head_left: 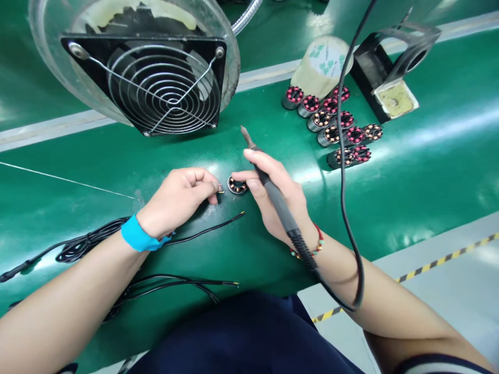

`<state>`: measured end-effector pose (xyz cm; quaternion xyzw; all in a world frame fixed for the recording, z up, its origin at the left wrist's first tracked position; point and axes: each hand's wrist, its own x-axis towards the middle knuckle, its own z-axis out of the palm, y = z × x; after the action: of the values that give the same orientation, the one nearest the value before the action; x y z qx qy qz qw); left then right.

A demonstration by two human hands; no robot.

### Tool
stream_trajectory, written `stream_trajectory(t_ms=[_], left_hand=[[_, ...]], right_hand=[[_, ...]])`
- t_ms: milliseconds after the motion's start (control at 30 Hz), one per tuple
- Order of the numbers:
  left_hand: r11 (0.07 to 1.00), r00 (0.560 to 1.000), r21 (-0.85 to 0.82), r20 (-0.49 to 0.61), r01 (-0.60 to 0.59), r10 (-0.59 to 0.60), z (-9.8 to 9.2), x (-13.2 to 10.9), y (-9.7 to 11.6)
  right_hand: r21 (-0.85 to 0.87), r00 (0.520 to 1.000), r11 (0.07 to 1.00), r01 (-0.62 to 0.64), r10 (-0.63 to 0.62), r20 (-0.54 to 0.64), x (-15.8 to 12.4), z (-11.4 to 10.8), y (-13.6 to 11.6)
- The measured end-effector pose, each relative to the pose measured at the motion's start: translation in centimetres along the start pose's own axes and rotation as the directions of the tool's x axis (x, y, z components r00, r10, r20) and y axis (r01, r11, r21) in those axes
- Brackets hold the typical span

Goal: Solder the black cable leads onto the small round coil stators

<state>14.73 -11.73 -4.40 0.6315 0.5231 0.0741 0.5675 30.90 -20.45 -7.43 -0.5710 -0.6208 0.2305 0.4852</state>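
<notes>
My left hand (181, 197), with a blue band at the wrist, is closed in a pinch. Thin wire ends (221, 192), one of them yellow, stick out from its fingertips. Just right of them, a small round motor stator (237, 185) with copper windings sits on the green mat. My right hand (278, 192) is wrapped round a soldering iron (275, 200), whose tip points up and away from the stator. The index finger and thumb of this hand reach to the stator's right side and partly cover it. A black cable (210, 228) with a stripped yellow end lies below my left hand.
A fan with a wire guard (171, 101) stands at the upper left. Several wound motor stators (331, 135) are grouped at the right, by a tape roll (322, 65) and an iron stand with sponge (395, 98). The iron's cord (343, 156) loops over my right forearm. Coiled black cables (81, 246) lie left.
</notes>
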Motion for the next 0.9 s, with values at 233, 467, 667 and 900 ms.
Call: stream_trajectory(t_ms=[233, 467, 667, 900], left_hand=[[1.0, 1.0, 0.022, 0.005, -0.015, 0.015, -0.2, 0.1, -0.4], [0.997, 0.997, 0.003, -0.005, -0.076, 0.076, -0.3, -0.2, 0.1], [0.994, 0.994, 0.028, 0.014, -0.106, 0.105, 0.1, -0.4, 0.3], [0.987, 0.988, 0.04, 0.011, -0.153, 0.152, 0.3, -0.4, 0.0]], right_hand=[[-0.155, 0.987, 0.987, 0.04, -0.015, 0.162, 0.7, 1.6, 0.6], [-0.156, 0.995, 0.988, -0.011, 0.027, 0.098, 0.8, 1.4, 0.7], [-0.084, 0.992, 0.995, -0.048, 0.057, 0.112, 0.6, 1.1, 1.0], [-0.127, 0.989, 0.992, -0.019, 0.037, 0.144, 0.8, 1.5, 1.3]])
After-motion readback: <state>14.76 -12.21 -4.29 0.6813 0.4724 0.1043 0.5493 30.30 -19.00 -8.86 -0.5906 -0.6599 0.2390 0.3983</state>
